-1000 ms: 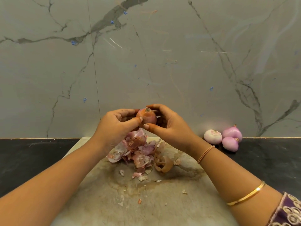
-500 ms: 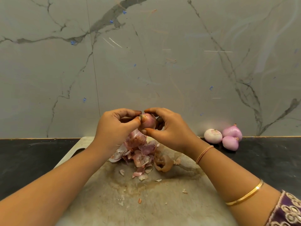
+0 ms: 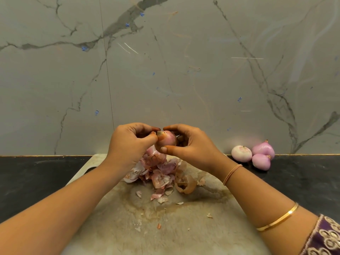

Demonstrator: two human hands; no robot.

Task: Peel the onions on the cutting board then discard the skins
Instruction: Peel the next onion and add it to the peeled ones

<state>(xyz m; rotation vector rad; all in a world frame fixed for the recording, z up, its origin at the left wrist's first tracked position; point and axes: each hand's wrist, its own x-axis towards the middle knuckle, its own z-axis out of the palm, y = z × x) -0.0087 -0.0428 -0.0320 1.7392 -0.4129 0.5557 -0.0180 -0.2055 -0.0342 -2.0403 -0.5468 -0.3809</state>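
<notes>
Gray marble wall fills the back, and a black counter runs along under it. Below your grip lies the big cutting board, stained and dotted with little bits. Right under your grip, on the board, sits the pile of skins. Well off to the right of your grip, three peeled onions rest on the counter, touching each other. Your hands meet above the board. Your right hand curls round the onion, thumb below and fingers over the top. The onion lies sideways, with its brown tip pointing at your left hand, which pinches that tip. The next pull likely goes left, away from your right hand.
</notes>
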